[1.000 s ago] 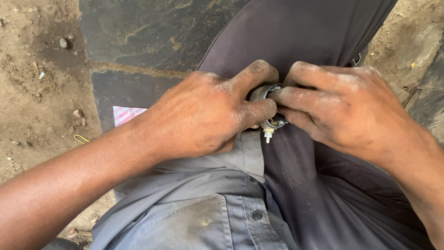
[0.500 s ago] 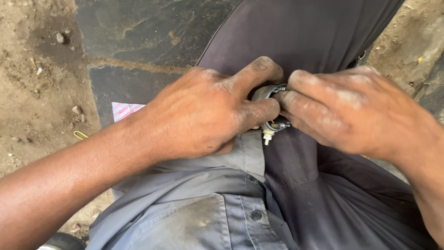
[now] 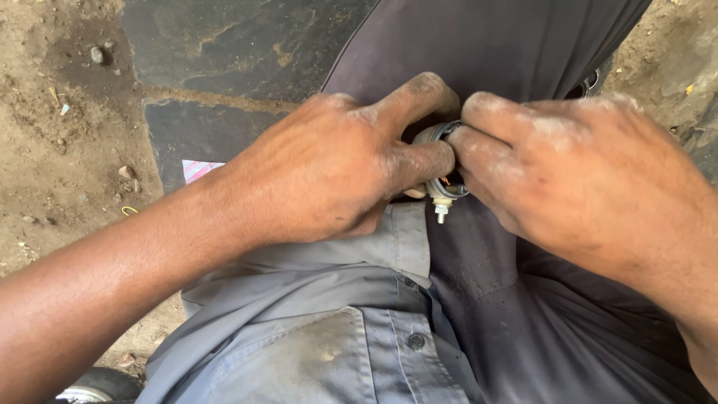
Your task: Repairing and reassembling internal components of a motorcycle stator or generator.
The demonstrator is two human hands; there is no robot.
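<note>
I judge I'm mid-way through working a small round metal part (image 3: pixel 441 161) held over my lap — the next move calls for a firm, steady pinch. My left hand (image 3: pixel 329 168) is clenched on its left side; my right hand (image 3: pixel 576 176) grips its right side with curled fingertips.

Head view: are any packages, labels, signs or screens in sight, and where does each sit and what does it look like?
Small flat scrap of paper or wrapper: lies on the dark stone slab by the dirt, just above the left forearm; white with pink stripes, partly hidden by the arm.
No sign or screen shows.
Left hand and right hand together grip a small round metal part, which bears no visible label.
</note>
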